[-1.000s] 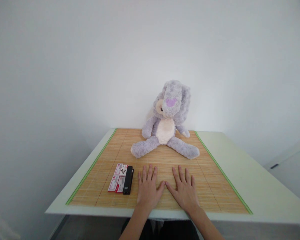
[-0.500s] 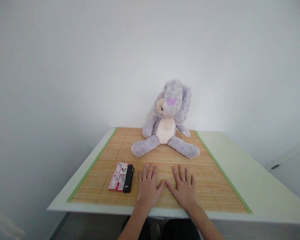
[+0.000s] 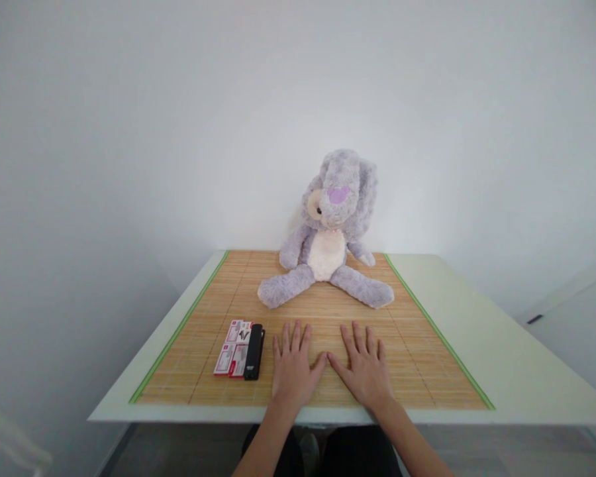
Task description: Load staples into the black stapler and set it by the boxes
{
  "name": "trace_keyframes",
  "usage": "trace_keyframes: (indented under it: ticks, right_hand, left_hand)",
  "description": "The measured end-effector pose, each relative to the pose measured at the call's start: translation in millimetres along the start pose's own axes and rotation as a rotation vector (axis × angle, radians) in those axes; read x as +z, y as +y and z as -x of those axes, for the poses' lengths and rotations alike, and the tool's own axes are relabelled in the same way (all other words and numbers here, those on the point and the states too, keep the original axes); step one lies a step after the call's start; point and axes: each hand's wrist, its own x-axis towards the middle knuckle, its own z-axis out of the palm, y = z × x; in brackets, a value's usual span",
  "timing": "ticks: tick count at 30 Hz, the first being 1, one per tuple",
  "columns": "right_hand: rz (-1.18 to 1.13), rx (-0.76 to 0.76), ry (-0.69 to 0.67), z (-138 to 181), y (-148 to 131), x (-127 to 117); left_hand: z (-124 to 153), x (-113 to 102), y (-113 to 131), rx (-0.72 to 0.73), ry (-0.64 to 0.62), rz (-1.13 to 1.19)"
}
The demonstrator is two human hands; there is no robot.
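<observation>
My left hand (image 3: 295, 371) lies palm down on the bamboo mat (image 3: 198, 371), fingers spread and holding nothing. Flat on the same mat, my right hand (image 3: 367, 371) has its fingers apart too, and the two thumb tips almost meet. Just left of my left hand is a black stapler (image 3: 254, 352), lying lengthwise away from me. Beside it, on its left, are several small red-and-white boxes (image 3: 232, 348), one with a picture of a stapler. Beyond both hands sits a grey plush rabbit (image 3: 328, 255) with a purple nose, its legs spread.
The mat has green edging and covers much of the white table (image 3: 481, 331). A white wall (image 3: 179, 132) stands directly behind the rabbit. A pale, blurred object (image 3: 14, 440) shows at the lower left, off the table.
The whole view has shifted slightly. Both hands, the stapler, the boxes and the rabbit keep their places on the mat.
</observation>
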Motion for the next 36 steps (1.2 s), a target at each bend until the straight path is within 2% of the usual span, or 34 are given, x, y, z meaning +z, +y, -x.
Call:
trace_keyframes:
  ticks: [36]
  right_hand:
    - [0.046,-0.013,-0.005,-0.7,0.7,3.7]
  left_hand:
    - [1.2,0.8,-0.2,-0.018,0.001,-0.048]
